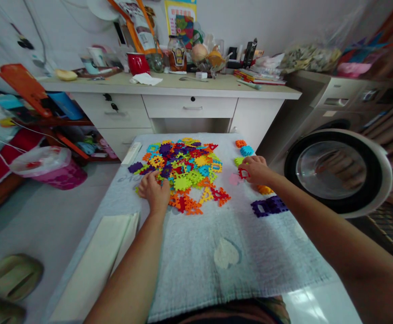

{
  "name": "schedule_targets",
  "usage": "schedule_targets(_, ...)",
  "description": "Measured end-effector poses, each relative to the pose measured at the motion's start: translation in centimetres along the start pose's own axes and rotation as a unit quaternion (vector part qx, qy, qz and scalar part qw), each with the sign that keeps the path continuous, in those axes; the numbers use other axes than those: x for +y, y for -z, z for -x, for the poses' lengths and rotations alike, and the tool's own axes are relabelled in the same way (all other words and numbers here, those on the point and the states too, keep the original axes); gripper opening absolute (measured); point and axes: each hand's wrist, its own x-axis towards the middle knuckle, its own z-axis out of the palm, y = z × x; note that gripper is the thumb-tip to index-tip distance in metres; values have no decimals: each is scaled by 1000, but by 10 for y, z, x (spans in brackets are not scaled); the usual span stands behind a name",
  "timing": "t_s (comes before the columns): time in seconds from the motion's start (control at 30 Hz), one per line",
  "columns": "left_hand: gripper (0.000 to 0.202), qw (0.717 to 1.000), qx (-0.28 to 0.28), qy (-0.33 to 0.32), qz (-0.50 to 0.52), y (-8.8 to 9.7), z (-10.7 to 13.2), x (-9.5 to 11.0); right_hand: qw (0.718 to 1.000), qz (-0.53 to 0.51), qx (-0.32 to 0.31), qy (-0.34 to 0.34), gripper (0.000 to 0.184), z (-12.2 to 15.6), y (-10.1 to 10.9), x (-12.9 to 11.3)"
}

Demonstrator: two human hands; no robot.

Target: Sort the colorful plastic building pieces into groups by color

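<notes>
**One cloth-covered counter (189,252), one bright heap of plastic pieces (182,180)**

From the counter's middle, twelve pointing straight ahead, the heap lies between eleven and twelve o'clock, its interlocking pieces tangled in lime, purple, red, orange, yellow and blue. At ten o'clock the left hand (154,191) rests against its edge, fingers bent downward; whether they grip anything cannot be told. At two o'clock the right hand (257,170) has its fingers closed on a red piece (240,173).

Near that hand, an orange piece (240,143) and a blue piece (246,150) lie toward one o'clock, and dark purple pieces (269,206) at three. The pale blue cloth carries a white heart (227,254) at five; a long pale panel (97,252) lies at eight.

Beyond, at twelve, stands a white drawer unit (169,105) bearing a red mug (137,64) and a jar (177,54). A washing machine (348,87) stands toward two, its round door open. A pink bin (59,173) sits near ten, green shoes (17,274) on the floor at eight.
</notes>
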Motion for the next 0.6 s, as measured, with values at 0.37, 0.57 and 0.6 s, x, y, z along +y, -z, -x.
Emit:
schedule_targets(0.37,39,1000,-8,0,13,0,-1,0,1000,26,-6,-3,38,-6,-23,2)
schedule_targets(0.57,39,1000,1,-7,14,-4,-3,-4,999,30,-8,-43,65,-1,-5,28)
schedule_targets(0.6,39,1000,3,-10,14,-5,-3,-6,998,40,-7,-46,67,0,-2,34)
